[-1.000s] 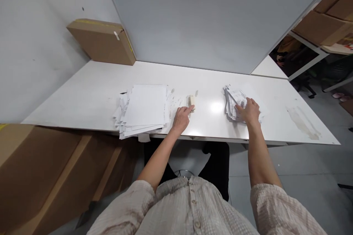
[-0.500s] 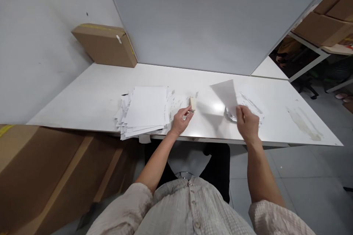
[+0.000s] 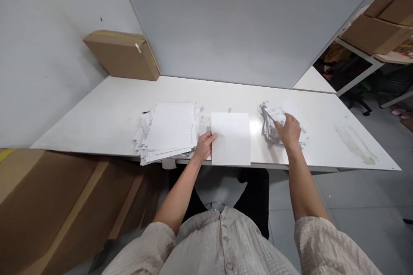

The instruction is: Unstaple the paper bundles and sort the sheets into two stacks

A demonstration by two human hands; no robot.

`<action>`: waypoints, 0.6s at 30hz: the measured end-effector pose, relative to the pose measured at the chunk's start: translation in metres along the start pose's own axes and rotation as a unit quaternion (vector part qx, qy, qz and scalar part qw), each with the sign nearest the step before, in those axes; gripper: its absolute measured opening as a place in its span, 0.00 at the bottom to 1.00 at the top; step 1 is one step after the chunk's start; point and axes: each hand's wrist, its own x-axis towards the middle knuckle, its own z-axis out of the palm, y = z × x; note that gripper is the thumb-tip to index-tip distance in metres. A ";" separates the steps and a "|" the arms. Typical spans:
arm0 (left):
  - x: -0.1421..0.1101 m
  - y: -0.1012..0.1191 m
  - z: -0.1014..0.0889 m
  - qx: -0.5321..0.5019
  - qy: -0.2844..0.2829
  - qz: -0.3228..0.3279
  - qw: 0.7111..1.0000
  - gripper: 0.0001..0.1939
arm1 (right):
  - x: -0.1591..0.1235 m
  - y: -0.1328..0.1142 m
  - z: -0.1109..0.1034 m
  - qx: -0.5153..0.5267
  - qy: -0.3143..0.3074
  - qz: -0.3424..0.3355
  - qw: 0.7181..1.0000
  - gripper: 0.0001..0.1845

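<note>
A blank white sheet of paper (image 3: 231, 139) lies in front of me at the middle of the table's front edge. My left hand (image 3: 204, 145) pinches its left edge, thumb on top. Over on the right, my right hand (image 3: 289, 129) is at a smaller pile of papers (image 3: 268, 131), thumb and fingers closed on a printed slip (image 3: 275, 113) at its top. To the left of my left hand sits a larger, uneven stack of white sheets (image 3: 171, 126), some with print along their edges. The small beige block is out of sight.
A flat cardboard box (image 3: 124, 56) leans at the table's back left corner, against the grey partition (image 3: 219, 25). More cardboard boxes (image 3: 58, 197) stand at the lower left. Others (image 3: 379, 30) rest on a desk at the right. The white table (image 3: 325, 137) has grey smudges.
The white sheet has gone from my right hand to my left, now flat at the middle. My left hand has let go of the small beige block. My right hand has returned to the right pile.
</note>
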 end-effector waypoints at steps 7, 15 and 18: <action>0.001 -0.002 0.001 0.000 -0.005 -0.003 1.000 0.17 | 0.021 0.022 0.015 -0.074 -0.098 0.032 0.992 0.21; -0.002 -0.001 -0.002 -0.007 -0.014 0.008 1.000 0.21 | -0.019 -0.001 -0.039 0.020 0.086 -0.044 0.995 0.19; -0.008 0.006 0.008 -0.034 -0.021 0.017 0.999 0.22 | -0.054 -0.018 -0.065 0.158 0.083 -0.041 0.983 0.17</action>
